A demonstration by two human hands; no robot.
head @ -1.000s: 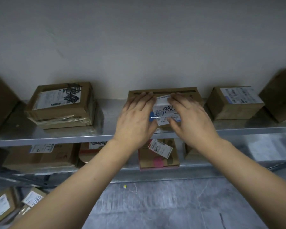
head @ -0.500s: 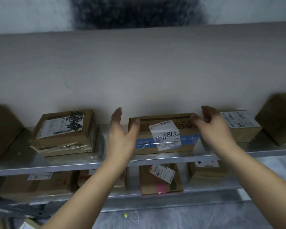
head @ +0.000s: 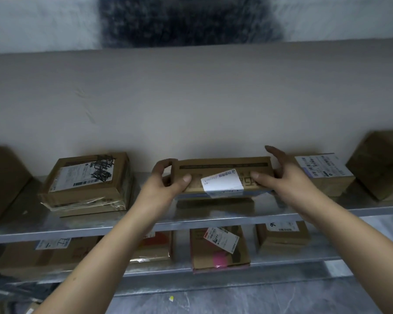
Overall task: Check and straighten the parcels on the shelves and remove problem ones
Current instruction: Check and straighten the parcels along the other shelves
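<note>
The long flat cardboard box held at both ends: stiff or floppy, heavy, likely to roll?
The long flat brown cardboard box is probably stiff: its edges look straight between the left hand and right hand. Likely light, since a pinch at each end holds it. Unlikely to roll, being flat-sided.

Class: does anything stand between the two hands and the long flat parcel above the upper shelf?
Nothing visible does: the left hand grips the long flat parcel at its left end, the right hand at its right end.
</note>
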